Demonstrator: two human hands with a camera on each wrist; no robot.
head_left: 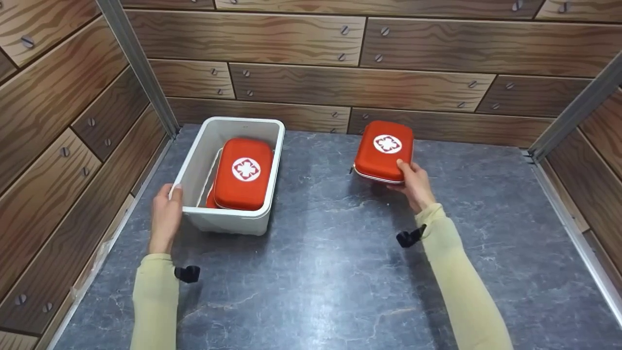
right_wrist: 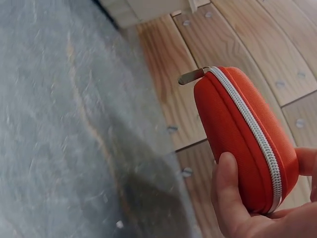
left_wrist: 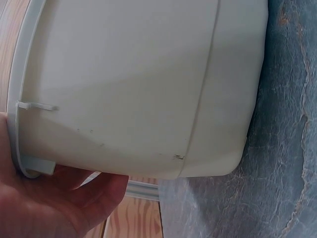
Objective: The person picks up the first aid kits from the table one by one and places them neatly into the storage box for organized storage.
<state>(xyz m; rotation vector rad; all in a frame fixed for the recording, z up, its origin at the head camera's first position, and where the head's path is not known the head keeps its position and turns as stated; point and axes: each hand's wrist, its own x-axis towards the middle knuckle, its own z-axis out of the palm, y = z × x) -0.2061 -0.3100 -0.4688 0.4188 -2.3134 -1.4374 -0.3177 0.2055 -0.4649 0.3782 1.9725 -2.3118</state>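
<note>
My right hand (head_left: 416, 184) grips a red zippered first-aid case (head_left: 384, 163) by its near right corner, thumb on top and fingers beneath. A white cross emblem marks its lid; the right wrist view shows the silver zipper and its pull on this case (right_wrist: 223, 129), held above the table. With my left hand (head_left: 166, 214) I hold the near left corner of a light grey plastic bin (head_left: 228, 221), thumb over the rim, fingers (left_wrist: 106, 196) against the outer wall. Inside the bin lies another red first-aid case (head_left: 243, 194), partly covering a further red item at its left.
The bin stands on a dark blue-grey marbled table (head_left: 311, 253), near its back left corner. Wood-plank-patterned walls (head_left: 291, 39) with metal corner posts (head_left: 141, 68) enclose the back and both sides.
</note>
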